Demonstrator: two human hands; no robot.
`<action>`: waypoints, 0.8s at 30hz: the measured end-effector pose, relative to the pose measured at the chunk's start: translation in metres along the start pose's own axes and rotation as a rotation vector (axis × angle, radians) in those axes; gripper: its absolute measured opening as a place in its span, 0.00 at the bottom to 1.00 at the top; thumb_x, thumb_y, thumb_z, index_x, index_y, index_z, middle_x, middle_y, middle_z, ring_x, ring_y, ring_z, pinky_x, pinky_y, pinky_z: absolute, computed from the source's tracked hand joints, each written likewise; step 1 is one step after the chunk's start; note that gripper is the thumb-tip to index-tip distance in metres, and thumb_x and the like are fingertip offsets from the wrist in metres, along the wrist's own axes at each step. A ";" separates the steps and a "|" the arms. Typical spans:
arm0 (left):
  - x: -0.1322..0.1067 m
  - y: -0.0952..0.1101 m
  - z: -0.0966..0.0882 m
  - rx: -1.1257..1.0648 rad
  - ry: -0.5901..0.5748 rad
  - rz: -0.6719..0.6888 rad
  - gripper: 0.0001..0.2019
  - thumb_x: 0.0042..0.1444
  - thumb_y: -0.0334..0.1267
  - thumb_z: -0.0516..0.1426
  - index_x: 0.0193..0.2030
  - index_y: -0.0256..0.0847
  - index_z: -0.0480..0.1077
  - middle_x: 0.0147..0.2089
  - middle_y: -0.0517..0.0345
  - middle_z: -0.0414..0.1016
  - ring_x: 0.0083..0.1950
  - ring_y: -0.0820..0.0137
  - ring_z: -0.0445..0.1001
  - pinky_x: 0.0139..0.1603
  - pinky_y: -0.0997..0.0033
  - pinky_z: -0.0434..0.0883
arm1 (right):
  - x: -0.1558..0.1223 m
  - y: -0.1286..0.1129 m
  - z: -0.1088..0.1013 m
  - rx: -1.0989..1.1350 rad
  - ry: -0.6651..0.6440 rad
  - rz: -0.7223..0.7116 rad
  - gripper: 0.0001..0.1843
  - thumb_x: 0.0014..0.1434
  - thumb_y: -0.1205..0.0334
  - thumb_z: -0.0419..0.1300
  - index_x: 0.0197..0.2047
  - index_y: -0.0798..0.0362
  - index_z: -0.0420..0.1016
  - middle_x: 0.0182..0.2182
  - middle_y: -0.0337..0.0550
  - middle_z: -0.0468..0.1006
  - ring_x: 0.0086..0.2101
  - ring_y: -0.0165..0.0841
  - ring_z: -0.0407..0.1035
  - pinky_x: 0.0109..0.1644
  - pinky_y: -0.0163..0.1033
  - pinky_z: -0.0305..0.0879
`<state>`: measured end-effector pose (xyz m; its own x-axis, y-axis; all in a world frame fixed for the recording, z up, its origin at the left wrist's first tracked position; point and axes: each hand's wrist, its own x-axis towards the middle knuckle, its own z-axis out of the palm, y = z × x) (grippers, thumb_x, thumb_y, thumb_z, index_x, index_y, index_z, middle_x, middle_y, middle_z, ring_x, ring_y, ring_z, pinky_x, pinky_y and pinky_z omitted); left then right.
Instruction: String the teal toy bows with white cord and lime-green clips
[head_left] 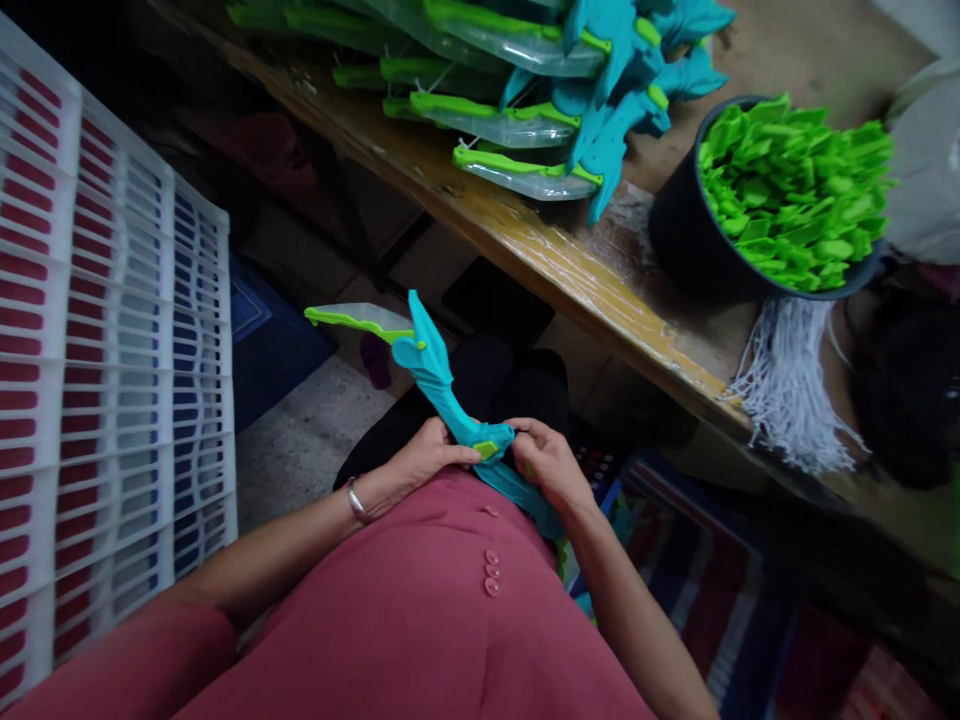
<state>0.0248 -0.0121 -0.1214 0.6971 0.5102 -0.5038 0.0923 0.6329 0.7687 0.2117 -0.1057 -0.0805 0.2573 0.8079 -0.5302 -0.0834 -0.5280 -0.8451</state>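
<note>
A turquoise plastic toy part point(431, 375) slants up from my lap, with a clear wing edged in lime green point(367, 318) jutting left from its upper end. My left hand point(435, 450) grips its lower part, the thumb beside a small lime-green piece point(487, 449) set in it. At the lower tip, my right hand point(544, 462) is closed with fingers curled in a pinch; what lies between them is mostly hidden. Another turquoise piece point(517, 492) rests on my lap under both hands.
Several similar turquoise and green parts point(525, 120) are stacked on the wooden table point(517, 255). A black bucket point(686, 240) holds lime-green pieces, beside a bundle of white strings point(795, 380) over the table edge. A white plastic crate point(112, 330) stands at left.
</note>
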 end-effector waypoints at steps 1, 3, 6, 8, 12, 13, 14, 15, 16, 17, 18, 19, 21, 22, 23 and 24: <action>-0.001 0.000 -0.003 -0.010 0.001 -0.008 0.21 0.42 0.35 0.72 0.44 0.36 0.75 0.39 0.54 0.81 0.40 0.63 0.78 0.44 0.64 0.74 | -0.001 -0.001 -0.005 0.056 0.011 0.013 0.27 0.56 0.37 0.64 0.44 0.52 0.73 0.20 0.29 0.59 0.20 0.27 0.53 0.20 0.32 0.46; -0.004 0.001 -0.009 -0.022 -0.028 -0.003 0.23 0.42 0.33 0.72 0.47 0.38 0.75 0.41 0.55 0.81 0.43 0.63 0.78 0.46 0.64 0.74 | -0.004 -0.002 -0.014 0.152 0.038 0.025 0.28 0.56 0.36 0.63 0.46 0.51 0.71 0.22 0.31 0.61 0.21 0.28 0.56 0.20 0.31 0.48; -0.006 0.002 -0.015 -0.024 -0.181 0.094 0.20 0.44 0.32 0.73 0.45 0.39 0.78 0.44 0.53 0.81 0.48 0.60 0.79 0.52 0.59 0.74 | -0.011 -0.004 -0.023 0.239 0.052 0.030 0.27 0.50 0.41 0.71 0.44 0.51 0.73 0.26 0.36 0.69 0.24 0.29 0.62 0.23 0.33 0.57; -0.005 0.002 -0.017 -0.024 -0.293 0.192 0.16 0.45 0.34 0.74 0.42 0.41 0.80 0.48 0.51 0.81 0.54 0.57 0.78 0.58 0.54 0.73 | -0.017 -0.006 -0.025 0.266 0.057 0.029 0.25 0.48 0.44 0.73 0.43 0.51 0.76 0.27 0.38 0.73 0.25 0.29 0.65 0.27 0.35 0.63; 0.001 -0.002 -0.019 -0.027 -0.465 0.246 0.10 0.51 0.44 0.73 0.38 0.44 0.83 0.54 0.47 0.78 0.63 0.52 0.73 0.64 0.51 0.70 | -0.024 -0.007 -0.018 0.278 0.066 0.025 0.20 0.46 0.49 0.76 0.37 0.52 0.80 0.30 0.41 0.78 0.29 0.31 0.70 0.34 0.36 0.69; 0.002 -0.004 -0.021 -0.025 -0.492 0.233 0.11 0.53 0.47 0.71 0.38 0.44 0.84 0.55 0.46 0.77 0.63 0.52 0.73 0.64 0.51 0.69 | -0.025 -0.007 -0.015 0.278 0.070 0.021 0.19 0.46 0.50 0.76 0.36 0.52 0.80 0.30 0.41 0.78 0.29 0.30 0.70 0.33 0.35 0.68; 0.004 -0.005 -0.024 -0.023 -0.506 0.220 0.11 0.54 0.48 0.70 0.39 0.45 0.84 0.57 0.46 0.76 0.62 0.52 0.74 0.64 0.51 0.69 | -0.026 -0.006 -0.011 0.280 0.078 0.015 0.18 0.46 0.51 0.76 0.35 0.52 0.79 0.29 0.40 0.78 0.27 0.30 0.69 0.31 0.34 0.67; 0.005 -0.006 -0.026 -0.018 -0.511 0.209 0.12 0.55 0.49 0.69 0.41 0.46 0.84 0.58 0.47 0.74 0.61 0.53 0.74 0.63 0.51 0.70 | -0.027 -0.004 -0.006 0.283 0.087 0.009 0.18 0.47 0.50 0.76 0.35 0.51 0.79 0.27 0.38 0.76 0.26 0.28 0.68 0.30 0.34 0.66; 0.007 -0.006 -0.029 -0.014 -0.511 0.205 0.12 0.55 0.49 0.69 0.41 0.46 0.84 0.58 0.47 0.74 0.60 0.54 0.75 0.63 0.51 0.70 | -0.028 -0.003 -0.002 0.286 0.095 0.003 0.17 0.49 0.50 0.75 0.35 0.51 0.79 0.25 0.37 0.75 0.24 0.28 0.66 0.28 0.33 0.65; 0.007 -0.006 -0.031 -0.011 -0.509 0.203 0.12 0.55 0.50 0.70 0.41 0.47 0.84 0.58 0.47 0.74 0.60 0.54 0.75 0.62 0.51 0.71 | -0.029 -0.001 0.003 0.288 0.102 -0.002 0.16 0.50 0.50 0.74 0.35 0.51 0.78 0.24 0.36 0.73 0.23 0.27 0.65 0.27 0.33 0.65; 0.008 -0.005 -0.032 -0.004 -0.512 0.202 0.13 0.54 0.50 0.70 0.41 0.46 0.84 0.57 0.47 0.74 0.60 0.54 0.75 0.62 0.51 0.71 | -0.031 0.001 0.008 0.287 0.108 -0.005 0.15 0.52 0.50 0.73 0.35 0.51 0.79 0.24 0.35 0.72 0.22 0.27 0.65 0.26 0.33 0.65; 0.008 -0.004 -0.033 0.012 -0.519 0.198 0.13 0.53 0.50 0.70 0.41 0.46 0.84 0.56 0.47 0.74 0.60 0.53 0.75 0.61 0.51 0.71 | -0.033 0.002 0.012 0.283 0.112 -0.007 0.14 0.54 0.50 0.72 0.36 0.51 0.79 0.25 0.36 0.73 0.22 0.27 0.65 0.26 0.34 0.66; 0.007 -0.001 -0.033 0.069 -0.529 0.190 0.14 0.54 0.50 0.70 0.41 0.44 0.83 0.56 0.46 0.75 0.58 0.53 0.76 0.60 0.52 0.72 | -0.038 0.003 0.017 0.268 0.122 -0.011 0.12 0.54 0.52 0.72 0.36 0.50 0.81 0.34 0.41 0.76 0.24 0.27 0.67 0.27 0.35 0.69; 0.007 0.001 -0.032 0.105 -0.530 0.195 0.15 0.54 0.51 0.69 0.42 0.44 0.83 0.56 0.45 0.75 0.57 0.54 0.76 0.59 0.53 0.73 | -0.041 0.002 0.017 0.252 0.130 -0.023 0.11 0.54 0.53 0.72 0.37 0.50 0.82 0.40 0.43 0.76 0.25 0.27 0.68 0.28 0.36 0.71; 0.006 0.002 -0.031 0.140 -0.527 0.204 0.15 0.55 0.51 0.69 0.44 0.43 0.82 0.56 0.45 0.75 0.57 0.55 0.76 0.58 0.54 0.73 | -0.044 0.001 0.017 0.224 0.132 -0.043 0.11 0.53 0.54 0.73 0.38 0.49 0.83 0.45 0.44 0.76 0.27 0.28 0.70 0.29 0.37 0.73; 0.005 0.003 -0.030 0.172 -0.525 0.216 0.16 0.56 0.51 0.68 0.45 0.43 0.81 0.56 0.45 0.75 0.56 0.56 0.77 0.57 0.55 0.73 | -0.046 -0.001 0.015 0.180 0.126 -0.073 0.11 0.53 0.55 0.73 0.40 0.48 0.84 0.48 0.45 0.75 0.29 0.29 0.71 0.30 0.37 0.74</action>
<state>0.0077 0.0095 -0.1337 0.9674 0.2329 -0.0998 -0.0078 0.4211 0.9070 0.1853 -0.1386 -0.0559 0.3864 0.7969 -0.4643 -0.2281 -0.4052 -0.8853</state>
